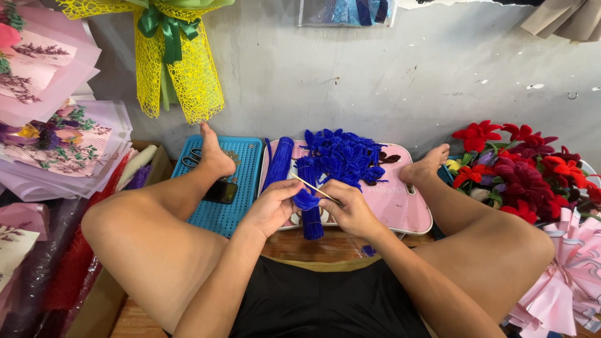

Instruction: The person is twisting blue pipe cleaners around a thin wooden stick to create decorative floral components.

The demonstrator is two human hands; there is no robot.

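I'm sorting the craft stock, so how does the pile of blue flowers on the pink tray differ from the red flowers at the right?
The blue flowers are all one deep blue and lie loose, heaped on the pink tray. The red flowers are mixed with dark maroon and a few yellow ones, and show green stems. The blue ones lie just beyond both hands; the red ones sit beyond the right leg. Both look fuzzy.

Wooden floor (294,245) — pink tray (407,213), blue tray (241,188) on it.
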